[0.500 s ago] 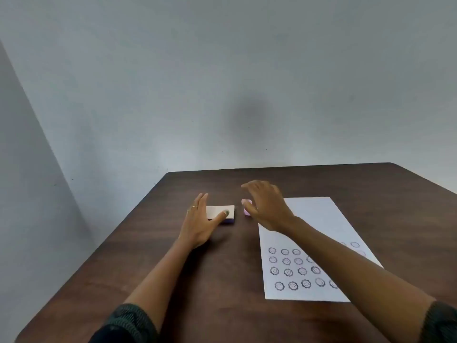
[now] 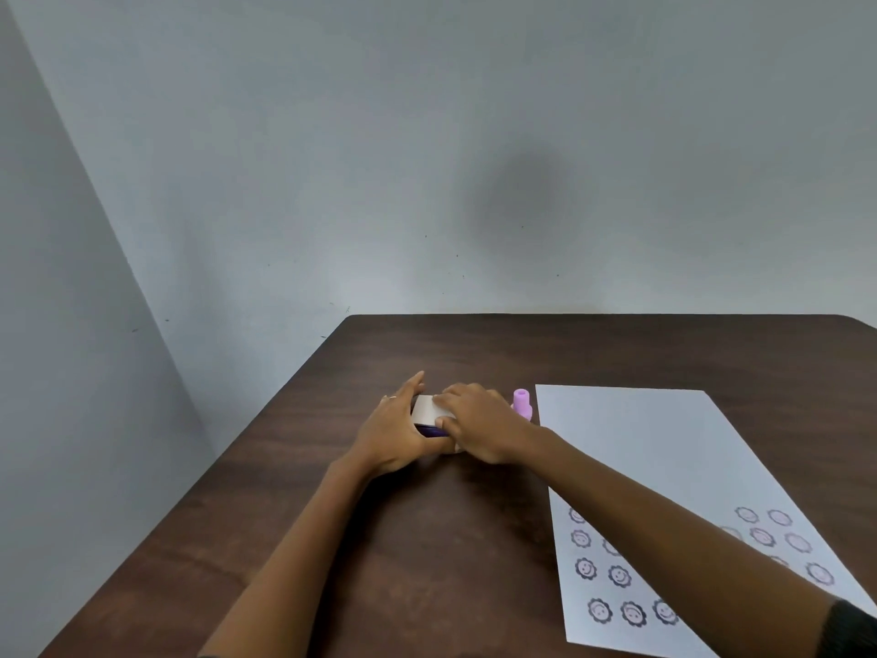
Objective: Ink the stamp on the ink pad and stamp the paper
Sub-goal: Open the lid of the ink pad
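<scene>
Both hands are on the ink pad (image 2: 431, 413), a small flat box w/ a pale lid and a dark purple base, sitting on the dark wood worktop (image 2: 427, 539) left of the paper. Left hand (image 2: 396, 427) cups the box's left side, fingers curled round the far edge, thumb at the near edge – clamped on it; a ring shows on one finger. Right hand (image 2: 479, 427) lies over the lid from the right, fingertips pressed on top, thumb at the near edge, so it grips the box too. Lid looks closed, though the hands hide most of it. The stamp (image 2: 522, 403), pink-purple w/ a knob handle, stands upright just right of the right hand, untouched, near the top-left corner of the paper (image 2: 664, 458). The sheet's near end carries rows of smiley-face stamp marks (image 2: 617, 574), some hidden under the right forearm.
</scene>
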Demonstrator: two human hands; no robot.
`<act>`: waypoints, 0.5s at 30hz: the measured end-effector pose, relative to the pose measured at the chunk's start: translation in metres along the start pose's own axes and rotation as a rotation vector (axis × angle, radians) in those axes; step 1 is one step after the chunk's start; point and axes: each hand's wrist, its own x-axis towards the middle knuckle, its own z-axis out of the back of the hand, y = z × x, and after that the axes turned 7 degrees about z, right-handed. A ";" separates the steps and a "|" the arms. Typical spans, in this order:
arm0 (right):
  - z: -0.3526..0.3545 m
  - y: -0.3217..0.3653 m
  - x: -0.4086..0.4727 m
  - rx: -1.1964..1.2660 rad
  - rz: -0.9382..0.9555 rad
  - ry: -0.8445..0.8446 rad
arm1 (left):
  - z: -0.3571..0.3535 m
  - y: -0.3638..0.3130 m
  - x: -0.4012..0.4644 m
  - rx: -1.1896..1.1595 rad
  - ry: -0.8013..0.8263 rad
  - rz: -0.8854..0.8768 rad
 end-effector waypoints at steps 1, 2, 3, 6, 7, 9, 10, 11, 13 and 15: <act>-0.001 -0.001 0.000 0.015 -0.002 -0.003 | 0.001 0.000 0.000 0.004 0.010 -0.003; -0.001 -0.001 0.000 0.017 -0.005 -0.003 | 0.003 -0.001 -0.001 0.009 0.025 -0.005; -0.001 -0.001 0.000 0.012 -0.003 -0.004 | 0.005 -0.001 -0.001 0.014 0.040 -0.007; -0.002 0.002 -0.005 -0.009 0.014 -0.022 | 0.014 0.002 -0.006 0.009 0.098 0.016; -0.003 0.004 -0.007 -0.011 0.023 -0.032 | 0.018 0.005 -0.008 0.022 0.132 0.021; -0.005 0.007 -0.013 -0.012 0.040 -0.051 | 0.028 0.009 -0.013 0.075 0.213 0.028; -0.005 0.009 -0.017 -0.014 0.049 -0.056 | 0.033 0.010 -0.015 0.103 0.252 0.031; -0.006 0.012 -0.021 -0.014 0.057 -0.058 | 0.037 0.010 -0.018 0.123 0.285 0.035; -0.008 0.018 -0.029 -0.006 0.070 -0.065 | 0.042 0.007 -0.023 0.149 0.340 0.036; -0.010 0.024 -0.038 0.003 0.086 -0.073 | 0.047 0.004 -0.027 0.164 0.401 0.030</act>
